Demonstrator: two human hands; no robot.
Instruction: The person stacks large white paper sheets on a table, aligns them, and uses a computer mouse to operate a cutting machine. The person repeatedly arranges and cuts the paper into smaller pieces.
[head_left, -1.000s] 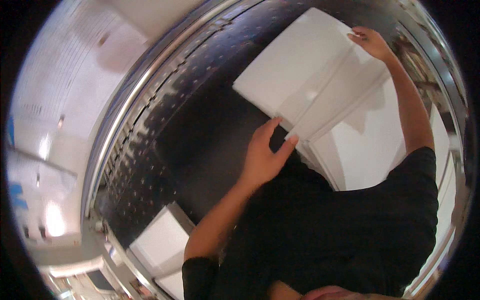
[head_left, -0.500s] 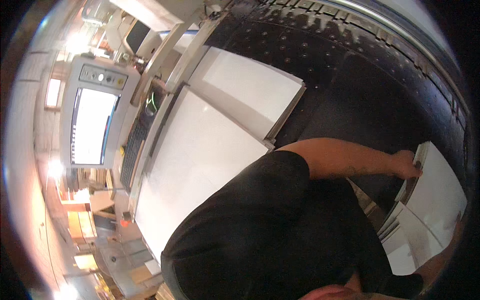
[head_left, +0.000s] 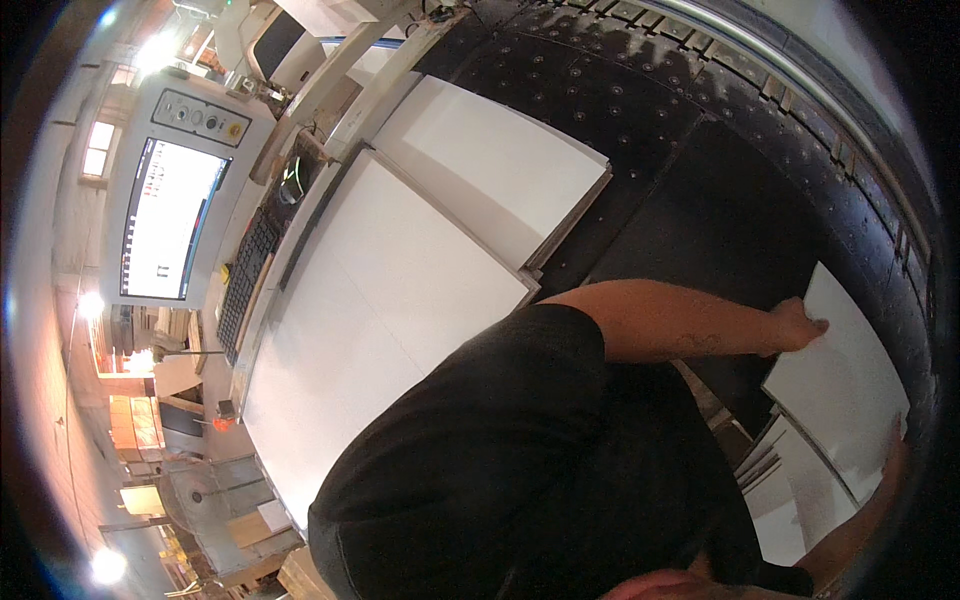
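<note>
A white rectangular panel [head_left: 850, 365] lies between my two hands at the right side of the view. My left hand [head_left: 798, 327] is closed on its left edge, the fingers partly hidden by the board. On the panel's far right edge, in the dark rim of the picture, my right hand [head_left: 895, 450] grips it as well, fingers only partly visible. Below and nearer to me, more white panels [head_left: 800, 490] are stacked, with several edges showing on their left. My left arm stretches across a black table surface [head_left: 720, 230].
Large white panels [head_left: 380, 290] lie stacked on the left of the black table, with another stack [head_left: 500, 170] behind them. Metal clamps and a rail [head_left: 760, 85] run along the far edge. A control screen [head_left: 170, 220], keyboard [head_left: 250, 280] and mouse [head_left: 292, 180] stand at the left.
The panel in my hands has shifted up and left, apart from the thick stack edge seen earlier. My left hand has moved slightly left with it, and the whole view has turned a little.
</note>
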